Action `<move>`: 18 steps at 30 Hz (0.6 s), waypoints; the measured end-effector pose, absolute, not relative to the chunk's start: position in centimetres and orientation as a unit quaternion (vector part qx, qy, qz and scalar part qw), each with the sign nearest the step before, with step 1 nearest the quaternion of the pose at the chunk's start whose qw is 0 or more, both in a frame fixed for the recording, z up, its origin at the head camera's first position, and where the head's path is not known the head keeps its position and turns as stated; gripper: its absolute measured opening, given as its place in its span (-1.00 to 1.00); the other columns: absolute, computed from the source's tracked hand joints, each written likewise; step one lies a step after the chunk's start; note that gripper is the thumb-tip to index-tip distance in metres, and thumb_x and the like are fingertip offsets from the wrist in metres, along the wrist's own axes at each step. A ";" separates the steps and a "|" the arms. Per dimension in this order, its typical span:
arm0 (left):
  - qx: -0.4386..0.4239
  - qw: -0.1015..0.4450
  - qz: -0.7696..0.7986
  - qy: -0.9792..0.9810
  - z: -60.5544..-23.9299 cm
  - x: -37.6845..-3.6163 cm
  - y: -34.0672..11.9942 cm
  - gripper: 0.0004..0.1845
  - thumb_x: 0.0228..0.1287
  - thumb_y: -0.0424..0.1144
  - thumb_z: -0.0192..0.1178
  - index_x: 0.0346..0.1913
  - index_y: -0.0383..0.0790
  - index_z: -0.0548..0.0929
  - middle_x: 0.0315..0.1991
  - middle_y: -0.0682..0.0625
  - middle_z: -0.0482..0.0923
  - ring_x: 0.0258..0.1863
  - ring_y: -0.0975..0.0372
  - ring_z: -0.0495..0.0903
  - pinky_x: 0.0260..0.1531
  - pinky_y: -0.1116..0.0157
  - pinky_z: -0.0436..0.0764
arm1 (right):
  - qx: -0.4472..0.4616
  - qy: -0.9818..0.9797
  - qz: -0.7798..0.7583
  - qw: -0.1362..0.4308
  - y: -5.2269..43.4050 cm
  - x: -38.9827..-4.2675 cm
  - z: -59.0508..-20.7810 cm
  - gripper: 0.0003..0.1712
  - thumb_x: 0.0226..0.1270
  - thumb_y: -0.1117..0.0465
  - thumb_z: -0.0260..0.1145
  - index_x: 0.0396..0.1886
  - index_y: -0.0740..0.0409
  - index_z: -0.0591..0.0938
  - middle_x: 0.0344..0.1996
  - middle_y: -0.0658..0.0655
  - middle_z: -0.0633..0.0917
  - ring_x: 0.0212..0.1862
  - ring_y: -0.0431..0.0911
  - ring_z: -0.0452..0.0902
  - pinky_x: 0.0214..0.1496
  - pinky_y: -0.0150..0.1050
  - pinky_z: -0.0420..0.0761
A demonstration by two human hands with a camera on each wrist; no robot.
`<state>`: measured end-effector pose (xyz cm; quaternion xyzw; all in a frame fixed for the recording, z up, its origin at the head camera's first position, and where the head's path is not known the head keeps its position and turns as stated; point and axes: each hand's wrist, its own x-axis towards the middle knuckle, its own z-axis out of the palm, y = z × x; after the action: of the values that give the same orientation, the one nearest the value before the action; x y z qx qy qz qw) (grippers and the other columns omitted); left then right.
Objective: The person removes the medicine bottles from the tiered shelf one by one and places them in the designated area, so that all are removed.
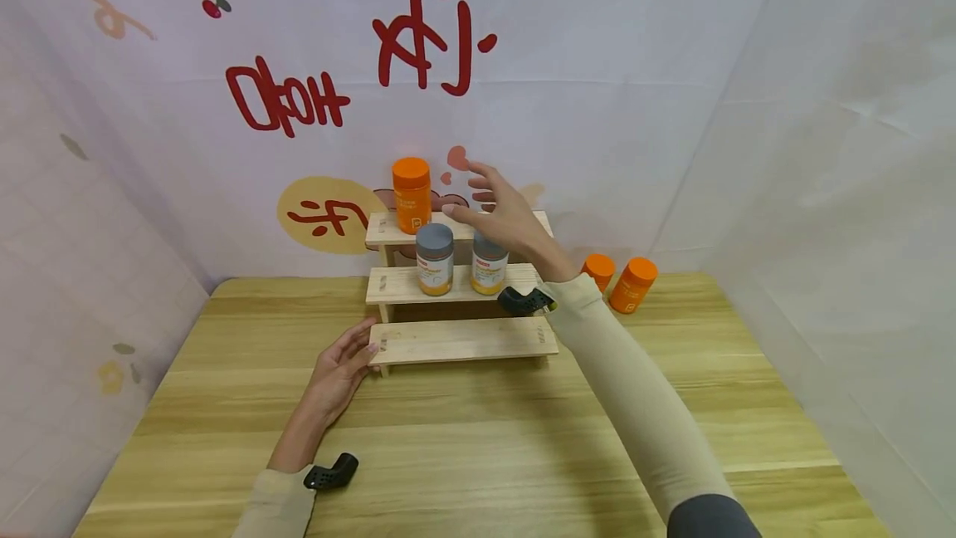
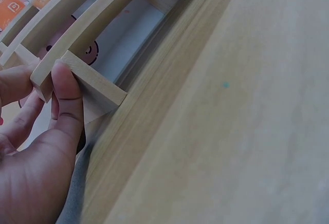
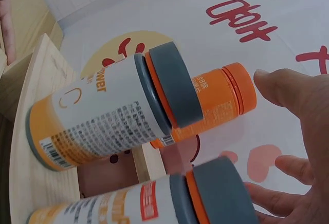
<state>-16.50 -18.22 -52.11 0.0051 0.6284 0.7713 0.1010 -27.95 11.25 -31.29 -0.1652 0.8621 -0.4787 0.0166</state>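
Observation:
A three-step wooden rack (image 1: pixel 463 340) stands against the back wall. On its top step, toward the left, an orange bottle (image 1: pixel 412 198) stands upright. Two white-and-yellow bottles with grey lids, one left (image 1: pixel 435 264) and one right (image 1: pixel 489 268), stand on the middle step. My left hand (image 1: pixel 339 376) holds the left end of the lowest step, thumb and fingers on either side of the board (image 2: pixel 77 34). Over the top step, my right hand (image 1: pixel 511 214) is spread with nothing in it. Its thumb points at the orange bottle's lid (image 3: pixel 240 88), a gap between them.
Two more orange bottles, one nearer the rack (image 1: pixel 598 270) and one farther right (image 1: pixel 633 286), are on the wooden table (image 1: pixel 463 455) to the rack's right. A white cloth with red lettering (image 1: pixel 421 40) hangs behind, and pale cloth walls close off both sides.

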 end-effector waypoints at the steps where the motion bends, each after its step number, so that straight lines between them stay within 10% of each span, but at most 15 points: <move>1: 0.004 0.101 0.771 0.629 -52.1 -16.5 -18.3 -0.34 0.52 -0.32 0.19 0.58 -0.24 0.23 0.10 0.05 0.44 -0.04 0.36 0.56 -0.18 0.44 0.68 | -0.163 0.862 -0.480 0.018 11.1 -28.0 -31.3 0.00 0.30 -0.24 0.43 0.63 -0.30 0.15 0.52 0.15 0.35 0.48 0.17 0.35 0.50 0.12 0.44; 18: -0.001 0.102 0.771 0.628 -52.0 -16.5 -18.3 -0.34 0.51 -0.32 0.19 0.58 -0.22 0.24 0.08 0.07 0.44 -0.04 0.37 0.54 -0.17 0.44 0.69 | -0.182 0.857 -0.482 0.008 7.8 -29.6 -30.3 -0.02 0.30 -0.15 0.47 0.60 -0.02 0.25 0.38 0.19 0.51 0.37 0.11 0.47 0.46 -0.04 0.50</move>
<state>-16.48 -18.25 -51.97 -0.0013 0.6284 0.7713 0.1015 -29.61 7.84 -30.27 -0.1825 0.8571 -0.4816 0.0077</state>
